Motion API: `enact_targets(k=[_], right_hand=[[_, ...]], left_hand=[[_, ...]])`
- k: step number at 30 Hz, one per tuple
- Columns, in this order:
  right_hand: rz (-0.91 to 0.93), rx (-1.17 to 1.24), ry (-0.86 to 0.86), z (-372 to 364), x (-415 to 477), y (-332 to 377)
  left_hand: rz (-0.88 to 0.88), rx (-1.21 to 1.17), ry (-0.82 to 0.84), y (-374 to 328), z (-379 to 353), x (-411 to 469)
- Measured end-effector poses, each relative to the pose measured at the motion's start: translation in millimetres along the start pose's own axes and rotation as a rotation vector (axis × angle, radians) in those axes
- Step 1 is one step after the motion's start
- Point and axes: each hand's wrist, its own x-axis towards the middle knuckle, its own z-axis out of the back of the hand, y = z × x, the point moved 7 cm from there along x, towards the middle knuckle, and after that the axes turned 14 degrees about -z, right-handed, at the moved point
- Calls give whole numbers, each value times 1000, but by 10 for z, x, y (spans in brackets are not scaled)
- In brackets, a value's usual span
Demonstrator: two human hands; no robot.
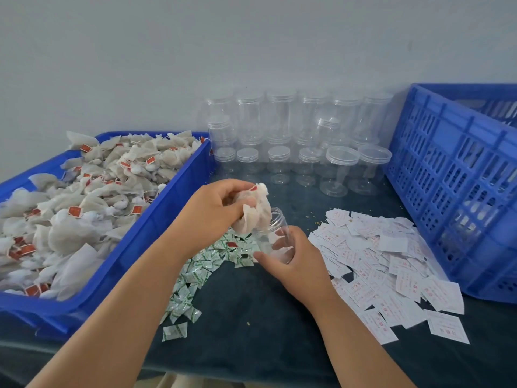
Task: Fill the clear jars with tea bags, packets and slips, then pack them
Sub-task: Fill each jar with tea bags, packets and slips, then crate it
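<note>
The left hand (pixel 215 211) has its fingers and thumb curled round a bunch of tea bags (pixel 256 217), white gauze pouches with a red tag showing at the top, and holds them right at the mouth of the open jar (pixel 275 228); the lowest pouch touches the threaded rim, though how far it reaches inside is hard to tell through the clear plastic. The right hand (pixel 296 264) grips that jar from below and behind, fingers wrapped round its body, and tilts the mouth up and to the left towards the bunch, above the dark table (pixel 251 317). To the left a shallow blue tray (pixel 156 217) sits on the table, piled with a heap of tea bags (pixel 92 197) that carry red tags on strings. Below the hands a scatter of small green-and-white packets (pixel 195 273) runs from under the jar down towards the near edge. To the right lies a spread of white slips (pixel 386 261) printed in red, overlapping one another and reaching the foot of the blue crate (pixel 453 175), a tall slotted box at the table's right side. At the back, against the pale wall (pixel 251 37), lidded jars (pixel 293 135) stand stacked in rows between the tray and the crate, all clear and capped.
</note>
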Motion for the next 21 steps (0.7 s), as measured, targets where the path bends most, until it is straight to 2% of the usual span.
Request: enact_targets(k=[3,5,10,16,17,21], right_hand=[[27,-36,26,-44,-16,40],[41,-20,29,-46,-22,52],[14,54,5,18,-22,45],[20,51,28,-7,-28,45],[20,46,25,-7,-25,46],[45,-4,15,-21,-23,53]], left_hand=[[-18,33,271,-77,-108,0],[13,42,349,-85,-180,-14],[86,-7,8,7,-13,20],[126,-5,-73,96,28,-1],[123,-8,-52,88,19,3],[85,75,204,-15,-134,14]])
